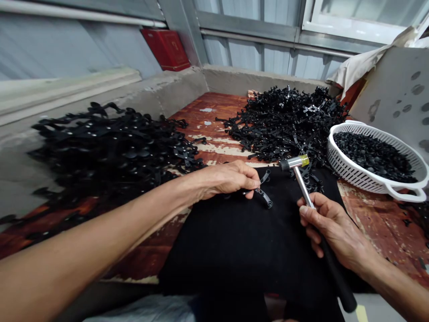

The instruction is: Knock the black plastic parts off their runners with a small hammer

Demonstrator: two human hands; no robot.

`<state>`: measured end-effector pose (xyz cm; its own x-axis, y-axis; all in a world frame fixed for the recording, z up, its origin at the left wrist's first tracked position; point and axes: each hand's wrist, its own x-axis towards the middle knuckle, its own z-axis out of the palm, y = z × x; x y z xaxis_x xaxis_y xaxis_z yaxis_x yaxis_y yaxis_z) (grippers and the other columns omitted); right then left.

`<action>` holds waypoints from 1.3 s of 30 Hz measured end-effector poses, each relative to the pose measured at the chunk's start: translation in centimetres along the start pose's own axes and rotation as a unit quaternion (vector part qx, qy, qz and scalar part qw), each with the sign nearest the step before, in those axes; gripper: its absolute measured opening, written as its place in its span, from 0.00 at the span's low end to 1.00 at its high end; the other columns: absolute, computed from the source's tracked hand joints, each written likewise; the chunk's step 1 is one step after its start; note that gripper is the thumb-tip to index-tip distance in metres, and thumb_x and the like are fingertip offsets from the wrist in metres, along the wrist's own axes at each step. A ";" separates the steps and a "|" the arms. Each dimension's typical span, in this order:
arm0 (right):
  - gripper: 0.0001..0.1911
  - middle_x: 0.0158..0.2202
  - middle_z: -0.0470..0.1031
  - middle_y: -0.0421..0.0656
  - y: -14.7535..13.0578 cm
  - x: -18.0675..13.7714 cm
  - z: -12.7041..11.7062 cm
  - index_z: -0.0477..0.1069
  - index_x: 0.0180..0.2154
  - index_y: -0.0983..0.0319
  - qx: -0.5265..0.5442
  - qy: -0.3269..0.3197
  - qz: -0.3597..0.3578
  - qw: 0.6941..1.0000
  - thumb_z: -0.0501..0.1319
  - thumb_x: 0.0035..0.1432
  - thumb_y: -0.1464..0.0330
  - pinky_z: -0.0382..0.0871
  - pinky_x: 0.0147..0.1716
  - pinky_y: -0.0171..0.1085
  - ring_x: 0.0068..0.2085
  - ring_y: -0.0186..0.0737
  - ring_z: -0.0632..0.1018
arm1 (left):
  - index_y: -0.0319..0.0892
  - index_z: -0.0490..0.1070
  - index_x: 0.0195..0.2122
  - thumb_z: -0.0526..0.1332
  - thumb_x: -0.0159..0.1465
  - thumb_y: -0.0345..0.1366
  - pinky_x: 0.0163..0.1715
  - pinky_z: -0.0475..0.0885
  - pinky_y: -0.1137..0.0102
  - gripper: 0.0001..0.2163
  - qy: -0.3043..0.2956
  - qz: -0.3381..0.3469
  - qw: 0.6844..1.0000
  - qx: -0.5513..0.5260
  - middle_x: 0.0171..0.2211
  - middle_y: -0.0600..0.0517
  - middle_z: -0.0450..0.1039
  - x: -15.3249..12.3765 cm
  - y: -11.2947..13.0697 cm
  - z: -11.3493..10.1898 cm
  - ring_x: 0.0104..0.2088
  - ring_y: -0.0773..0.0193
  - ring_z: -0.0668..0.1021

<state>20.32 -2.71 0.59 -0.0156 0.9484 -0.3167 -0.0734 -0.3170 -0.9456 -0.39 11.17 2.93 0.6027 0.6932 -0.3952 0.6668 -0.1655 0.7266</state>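
Note:
My left hand (228, 180) rests on a black cloth pad (248, 241), its fingers closed on a black cross-shaped plastic part (263, 190) that lies flat there. My right hand (331, 230) grips the black handle of a small hammer (303, 183). The hammer's metal head with a yellow tip hangs just above and to the right of the part, not touching it.
A big heap of assembled black parts (110, 147) lies at the left and another pile of black parts (284, 118) at the back. A white slotted basket (351, 172) of small black pieces stands at the right. The worn red table (214, 134) meets a grey wall.

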 end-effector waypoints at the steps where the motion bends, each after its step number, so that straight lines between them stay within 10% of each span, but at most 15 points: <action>1: 0.15 0.23 0.64 0.31 0.1 0.0 0.0 0.65 0.36 0.61 0.003 -0.001 0.004 1.000 0.65 0.53 0.58 0.59 0.08 0.23 0.16 0.23 0.61 | 0.41 0.70 0.20 0.59 0.50 0.44 0.26 0.51 0.70 0.11 -0.004 -0.003 1.000 0.001 0.20 0.53 0.68 0.0 0.1 -0.1 0.23 0.67 0.61; 39: 0.16 0.21 0.62 0.30 0.5 0.2 -0.3 0.65 0.37 0.60 0.026 -0.012 0.018 0.999 0.66 0.53 0.58 0.58 0.08 0.24 0.15 0.24 0.59 | 0.42 0.70 0.14 0.62 0.47 0.41 0.25 0.55 0.70 0.10 -0.066 -0.049 0.995 -0.049 0.18 0.53 0.69 1.2 0.6 -1.2 0.22 0.67 0.65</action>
<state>20.57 -2.68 -0.01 -0.0420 0.9368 -0.3474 -0.1239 -0.3499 -0.9286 0.22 12.71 3.56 0.5942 0.6031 -0.5322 0.6831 -0.0292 0.7297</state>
